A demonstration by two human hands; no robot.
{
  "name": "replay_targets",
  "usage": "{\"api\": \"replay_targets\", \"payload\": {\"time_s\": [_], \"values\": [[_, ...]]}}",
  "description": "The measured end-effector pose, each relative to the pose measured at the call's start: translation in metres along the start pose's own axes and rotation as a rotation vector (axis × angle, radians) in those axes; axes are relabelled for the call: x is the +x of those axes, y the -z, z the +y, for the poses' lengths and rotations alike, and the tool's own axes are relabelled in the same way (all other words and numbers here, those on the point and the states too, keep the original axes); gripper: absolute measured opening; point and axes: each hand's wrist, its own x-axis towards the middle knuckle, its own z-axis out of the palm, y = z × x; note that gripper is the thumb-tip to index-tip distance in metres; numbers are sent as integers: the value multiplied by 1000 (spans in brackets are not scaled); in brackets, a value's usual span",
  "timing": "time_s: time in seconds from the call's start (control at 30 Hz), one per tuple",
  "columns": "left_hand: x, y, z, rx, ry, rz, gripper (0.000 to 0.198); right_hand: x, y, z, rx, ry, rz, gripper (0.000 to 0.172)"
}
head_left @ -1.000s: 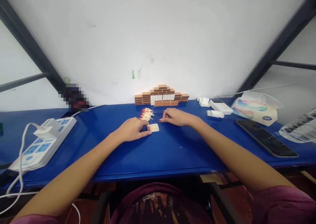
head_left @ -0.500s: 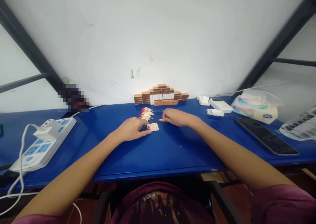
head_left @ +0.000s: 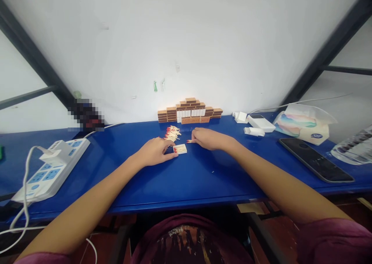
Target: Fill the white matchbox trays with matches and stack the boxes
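Observation:
My left hand (head_left: 157,151) grips the left end of a small white matchbox tray (head_left: 183,152) between thumb and fingers. Several red-tipped matches lie inside the tray. To the right of it, my right hand (head_left: 205,138) pinches matches (head_left: 189,141) whose red heads point left, toward the tray; how many it holds I cannot tell. A loose pile of matches (head_left: 173,133) with red heads lies on the table just behind the tray, close to my left fingers.
Against the wall stands a stepped stack of matchboxes (head_left: 190,111). A power strip (head_left: 55,171) with a white cable is at the left of the blue table (head_left: 180,190). On the right are a phone (head_left: 315,159), a white box (head_left: 260,123), a tissue pack (head_left: 305,124) and a clear bottle (head_left: 353,145).
Both hands keep nearly the same place and grip. The view has shifted very slightly; nothing has plainly been moved or let go.

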Motion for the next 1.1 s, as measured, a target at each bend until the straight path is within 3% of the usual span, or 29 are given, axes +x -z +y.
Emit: {"api": "replay_targets", "payload": {"time_s": [0.43, 0.63, 0.9, 1.1], "values": [[-1, 0, -1, 12, -5, -2, 40, -3, 1, -4, -38, 14, -28, 25], [0, 0, 0, 29, 7, 1, 43, -5, 4, 1, 78, 17, 57, 21], [-1, 0, 1, 38, 17, 26, 42, -11, 2, -17, 180, 195, 148, 24], [-1, 0, 1, 10, 10, 25, 43, -14, 5, -22, 165, 203, 98, 19]]}}
